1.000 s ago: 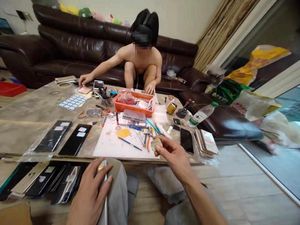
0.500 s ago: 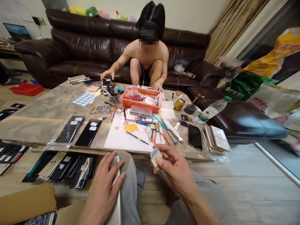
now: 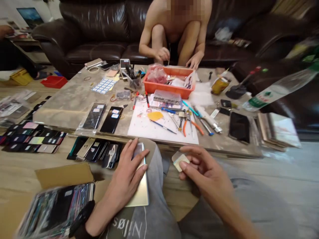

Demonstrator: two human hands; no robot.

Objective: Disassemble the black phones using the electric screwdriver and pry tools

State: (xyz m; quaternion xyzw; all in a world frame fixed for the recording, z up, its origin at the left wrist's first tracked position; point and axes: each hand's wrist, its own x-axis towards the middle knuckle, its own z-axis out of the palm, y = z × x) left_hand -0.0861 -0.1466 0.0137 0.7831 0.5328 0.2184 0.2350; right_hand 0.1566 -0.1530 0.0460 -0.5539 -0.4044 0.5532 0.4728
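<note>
Two bare hands are occupied: the left hand (image 3: 129, 176) lies spread over a flat, pale-gold slab (image 3: 139, 196) on the grey trouser leg (image 3: 156, 169), lower centre; the right hand (image 3: 208, 176) pinches a small cream block (image 3: 181, 162) right of centre. Work seems under way, block and slab apart; how much is left cannot be told. Since half a second ago, more slab shows, and the co-worker's reaching hand (image 3: 163, 54) has withdrawn behind the orange plastic tray (image 3: 169, 85), upper centre.
</note>
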